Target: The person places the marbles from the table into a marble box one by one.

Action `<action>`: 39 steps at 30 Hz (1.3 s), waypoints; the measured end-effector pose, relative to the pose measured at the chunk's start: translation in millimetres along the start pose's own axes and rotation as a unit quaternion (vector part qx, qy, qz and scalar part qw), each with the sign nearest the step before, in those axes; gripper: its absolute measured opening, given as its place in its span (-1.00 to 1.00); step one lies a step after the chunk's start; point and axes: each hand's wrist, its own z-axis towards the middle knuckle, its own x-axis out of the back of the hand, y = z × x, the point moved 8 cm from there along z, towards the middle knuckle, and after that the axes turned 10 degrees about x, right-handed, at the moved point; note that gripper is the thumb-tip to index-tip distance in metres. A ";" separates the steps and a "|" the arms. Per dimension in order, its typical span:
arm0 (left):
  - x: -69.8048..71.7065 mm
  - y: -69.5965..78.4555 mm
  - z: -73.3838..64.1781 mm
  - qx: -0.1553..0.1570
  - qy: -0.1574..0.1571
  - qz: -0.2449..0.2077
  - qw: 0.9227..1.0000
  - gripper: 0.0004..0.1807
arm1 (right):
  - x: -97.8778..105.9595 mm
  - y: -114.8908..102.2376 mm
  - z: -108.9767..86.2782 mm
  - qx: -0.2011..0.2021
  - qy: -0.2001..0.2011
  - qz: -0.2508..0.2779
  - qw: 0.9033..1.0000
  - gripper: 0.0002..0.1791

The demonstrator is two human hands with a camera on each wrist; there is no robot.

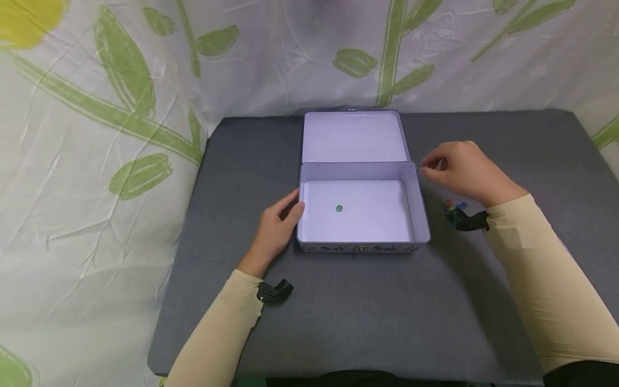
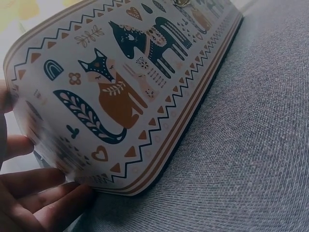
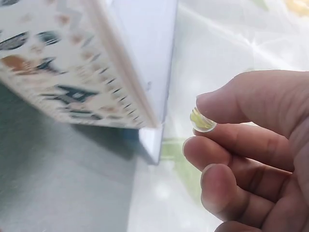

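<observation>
A hinged tin box (image 1: pixel 364 248) with white inside walls stands with its lid (image 1: pixel 355 137) laid back. One green marble (image 1: pixel 339 208) lies on its floor. My left hand (image 1: pixel 273 234) rests against the box's left wall, and in the left wrist view its fingers (image 2: pixel 34 181) touch the printed side at the corner. Just beyond the right rim is my right hand (image 1: pixel 466 169). Between thumb and forefinger it pinches a clear glass marble (image 3: pixel 202 121) with a yellow swirl, raised beside the box in the right wrist view.
Right of the box, a red marble (image 1: pixel 448 203) and a blue marble (image 1: pixel 463 205) lie on the grey table (image 1: pixel 362 312), partly behind the right wrist's black camera (image 1: pixel 466 220). A white curtain (image 1: pixel 285 59) with green leaves hangs behind and left of the table.
</observation>
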 end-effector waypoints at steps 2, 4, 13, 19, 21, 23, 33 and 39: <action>0.0 -0.5 -0.1 0.002 0.001 0.000 1.000 -0.48 | 0.8 -6.4 5.5 0.007 0.002 0.005 1.000 -0.77; -0.1 -0.9 -0.1 0.003 0.002 0.000 1.000 -0.47 | 0.3 -12.9 11.6 0.018 0.001 0.007 1.000 -0.76; -1.3 -3.9 1.2 0.001 0.000 -0.010 1.000 -0.47 | -0.8 -41.9 33.5 0.044 0.013 0.018 0.999 -0.82; -0.8 -5.3 1.4 0.002 -0.002 -0.007 1.000 -0.47 | -12.1 -59.9 50.9 0.064 0.010 0.031 0.997 -0.83; -0.7 -4.6 1.8 0.000 -0.003 -0.006 1.000 -0.46 | -16.7 -64.1 56.4 0.068 0.010 0.037 0.997 -0.83; -1.0 -3.4 1.6 -0.001 -0.004 -0.003 1.000 -0.45 | -21.8 -68.1 61.5 0.071 0.010 0.042 0.997 -0.83; -1.0 -2.2 1.8 0.006 -0.012 -0.011 1.000 -0.47 | -52.1 -92.7 84.4 0.107 -0.003 0.075 0.991 -0.85; 0.1 -4.5 2.6 0.020 -0.011 -0.019 1.000 -0.50 | -71.1 -109.1 95.3 0.128 -0.030 0.075 0.988 -0.82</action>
